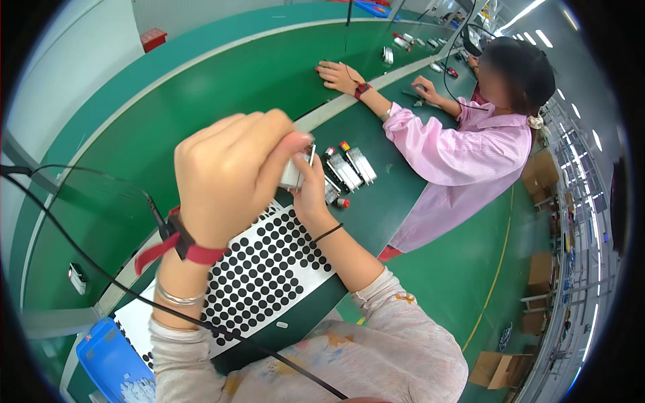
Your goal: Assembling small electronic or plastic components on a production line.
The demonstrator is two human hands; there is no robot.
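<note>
A small white boxy device (pixel 291 176) with a shiny metallic edge is held up between my two hands, largely covered by fingers. My left hand (pixel 228 158), wearing a red wrist strap, is curled closed over its upper side, thumb against the top edge. From below, my right hand (pixel 310 196) grips the same piece, its thumb along the right side. Under both forearms lies a white sheet of round black stickers (pixel 259 285). Just right of my right hand, several similar white units (pixel 345 173) with red or yellow ends rest on the dark green bench.
A co-worker in a pink shirt (pixel 457 151) sits to the right, one arm reaching onto the green conveyor belt (pixel 134 148). A blue tray (pixel 111 356) with small white pieces stands at lower left. A black cord (pixel 101 258) crosses before me. Another unit (pixel 77 278) lies on the belt.
</note>
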